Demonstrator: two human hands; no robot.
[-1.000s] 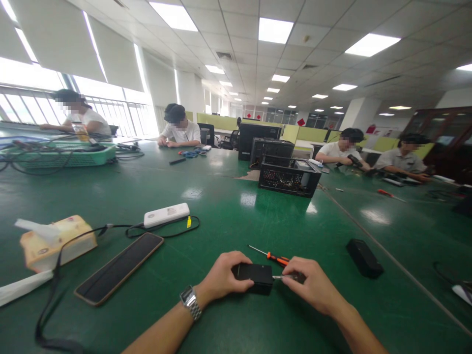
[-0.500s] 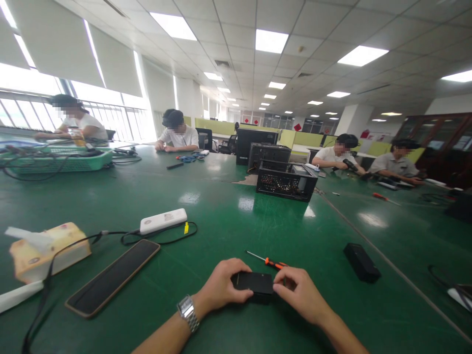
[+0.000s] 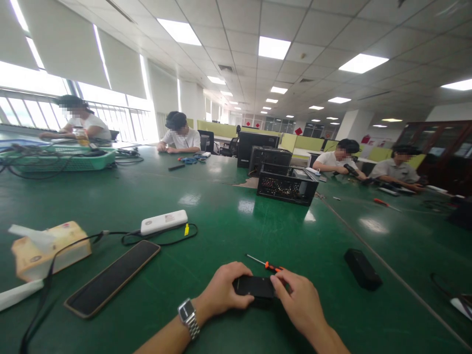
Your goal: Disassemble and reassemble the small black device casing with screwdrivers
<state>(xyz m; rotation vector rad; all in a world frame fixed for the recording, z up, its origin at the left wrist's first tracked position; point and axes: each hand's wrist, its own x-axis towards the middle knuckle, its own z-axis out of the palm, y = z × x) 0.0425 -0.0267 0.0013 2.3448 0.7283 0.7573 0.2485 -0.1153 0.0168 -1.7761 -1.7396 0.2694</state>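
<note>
A small flat black box (image 3: 255, 285) is held just above or on the green tabletop in front of me; its underside is hidden. My left hand (image 3: 229, 287), with a metal-band watch (image 3: 188, 318) on its wrist, wraps round the box's left end, thumb along the near side and fingers at the far side. At the right end, my right hand (image 3: 298, 298) has its thumb and forefinger closed on the corner; the other fingers are curled. Just beyond lies a screwdriver (image 3: 271, 266) with an orange and black handle, partly behind my right hand.
To the left are a phone (image 3: 114, 278), a white power bank (image 3: 164, 222) with a cable and a tissue pack (image 3: 55, 248). Another black block (image 3: 363, 269) lies right. Computer cases (image 3: 285, 187) and a green basket (image 3: 70, 161) stand farther back. Several people sit round the table.
My right hand has shifted slightly left, and its thumb now presses at the box's right corner. My left hand keeps its hold. The view has tilted a little.
</note>
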